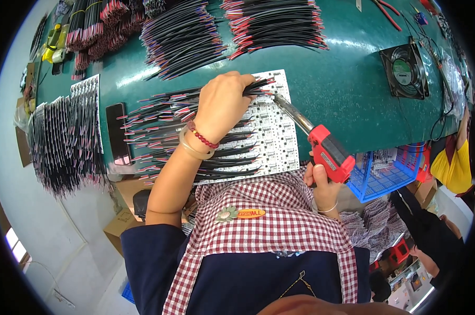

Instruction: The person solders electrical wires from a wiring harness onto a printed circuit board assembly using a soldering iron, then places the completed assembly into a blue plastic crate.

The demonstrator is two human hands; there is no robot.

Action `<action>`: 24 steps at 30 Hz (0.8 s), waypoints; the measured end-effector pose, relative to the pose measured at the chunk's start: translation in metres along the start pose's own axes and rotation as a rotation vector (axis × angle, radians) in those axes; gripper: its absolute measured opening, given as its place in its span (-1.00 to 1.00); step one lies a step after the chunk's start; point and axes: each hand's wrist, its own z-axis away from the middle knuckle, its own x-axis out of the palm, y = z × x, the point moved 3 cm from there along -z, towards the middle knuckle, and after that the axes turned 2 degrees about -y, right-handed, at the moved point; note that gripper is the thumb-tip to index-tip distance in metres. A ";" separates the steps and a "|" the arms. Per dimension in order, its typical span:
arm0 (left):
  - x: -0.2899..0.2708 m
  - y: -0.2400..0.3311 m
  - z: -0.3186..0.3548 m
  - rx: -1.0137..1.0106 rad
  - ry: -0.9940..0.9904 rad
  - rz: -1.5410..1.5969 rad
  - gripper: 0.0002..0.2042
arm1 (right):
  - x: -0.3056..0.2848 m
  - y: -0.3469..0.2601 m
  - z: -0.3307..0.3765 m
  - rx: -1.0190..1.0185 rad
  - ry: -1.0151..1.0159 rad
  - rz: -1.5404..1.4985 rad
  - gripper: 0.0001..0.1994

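A white circuit board panel (279, 139) with small dark parts lies at the table's near edge. Rows of black cables (232, 161) with red, white and dark ends lie across it and stick out to the left. My left hand (222, 102) is closed on a few black wires (259, 86) near the panel's far edge; its fingertips are partly hidden. In my right hand (324, 190) is a red and black soldering gun (329, 152). The gun's metal tip points up and left, close to the wire ends; I cannot tell whether they touch.
A phone (119, 134) and a cable-covered panel (85, 100) lie to the left. Cable bundles (187, 37) and more cables (274, 26) sit at the back. On the right are a black fan (404, 72), red-handled pliers (388, 11) and a blue crate (376, 176). Other people are at the right.
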 end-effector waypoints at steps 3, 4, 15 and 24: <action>0.000 0.000 -0.001 0.000 0.000 -0.013 -0.76 | -0.001 0.007 0.001 0.044 -0.007 0.002 -0.69; 0.000 0.000 -0.001 0.002 0.001 -0.019 -0.75 | -0.001 0.010 0.001 0.065 -0.019 0.009 -0.68; 0.000 0.003 0.000 0.009 0.003 -0.038 -0.76 | -0.005 0.013 0.008 -0.058 0.004 -0.152 -0.59; 0.003 -0.001 -0.003 0.114 -0.081 -0.005 -0.73 | -0.010 0.015 0.004 -0.045 0.070 -0.150 -0.55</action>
